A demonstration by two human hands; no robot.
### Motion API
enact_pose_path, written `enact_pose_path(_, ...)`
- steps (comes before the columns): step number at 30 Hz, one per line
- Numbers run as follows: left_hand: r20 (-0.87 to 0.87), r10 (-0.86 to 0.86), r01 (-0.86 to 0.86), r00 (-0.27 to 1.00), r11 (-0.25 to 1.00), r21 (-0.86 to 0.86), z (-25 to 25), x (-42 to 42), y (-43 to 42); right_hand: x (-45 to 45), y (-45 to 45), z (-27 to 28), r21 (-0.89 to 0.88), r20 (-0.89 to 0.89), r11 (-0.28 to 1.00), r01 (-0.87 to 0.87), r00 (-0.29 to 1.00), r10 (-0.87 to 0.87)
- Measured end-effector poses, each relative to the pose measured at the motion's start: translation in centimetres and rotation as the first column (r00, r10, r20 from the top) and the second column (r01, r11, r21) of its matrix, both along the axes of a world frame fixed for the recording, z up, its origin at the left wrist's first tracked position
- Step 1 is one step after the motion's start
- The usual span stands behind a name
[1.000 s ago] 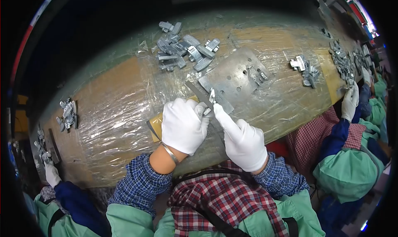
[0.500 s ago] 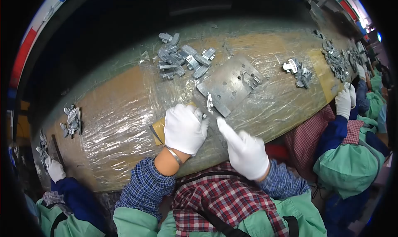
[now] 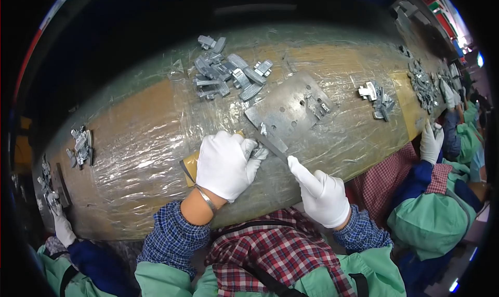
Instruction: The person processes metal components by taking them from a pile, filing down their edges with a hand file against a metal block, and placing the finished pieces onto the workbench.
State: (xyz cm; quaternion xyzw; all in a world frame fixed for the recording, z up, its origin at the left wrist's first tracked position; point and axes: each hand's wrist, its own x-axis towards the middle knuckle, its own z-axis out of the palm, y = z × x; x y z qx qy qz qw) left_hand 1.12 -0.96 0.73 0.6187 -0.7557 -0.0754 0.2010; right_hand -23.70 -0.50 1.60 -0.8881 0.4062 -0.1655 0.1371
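My left hand (image 3: 223,166), in a white glove, is closed round a small grey metal part (image 3: 259,152) that pokes out at its fingertips. My right hand (image 3: 323,195), also gloved, grips a flat dark file (image 3: 271,144), index finger stretched along it. The file slants up and left, its far end by the near corner of a metal plate (image 3: 288,103) with holes. Small pieces (image 3: 318,108) lie on the plate's right side. A yellow block (image 3: 191,168) shows beside my left hand.
Grey metal parts (image 3: 228,70) lie heaped behind the plate. Smaller piles sit at the right (image 3: 379,100) and left (image 3: 81,147) of the film-covered table (image 3: 140,125). Co-workers' gloved hands appear at the left edge (image 3: 63,228) and right (image 3: 430,142).
My right hand has moved right and down with the file, which now shows clearly. My left hand has shifted slightly left, still closed on the part.
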Motion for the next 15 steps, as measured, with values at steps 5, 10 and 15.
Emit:
enact_pose_path(5,-0.035,-0.037,0.036,0.999,0.999,-0.038,-0.6,0.1,-0.2,2.2,-3.5,-0.4,-0.086,0.029,0.995,-0.052,0.998,0.055)
enact_pose_path(10,-0.04,-0.023,0.019,0.999,0.996,-0.086,-0.9,0.0,0.2,1.0,-3.5,0.2,-0.054,-0.038,0.991,-0.123,0.992,0.121)
enact_pose_path(15,-0.035,-0.02,0.02,0.999,1.0,-0.02,-0.8,-0.1,0.5,-0.5,-3.4,0.1,-0.058,-0.124,0.983,-0.173,0.979,0.165)
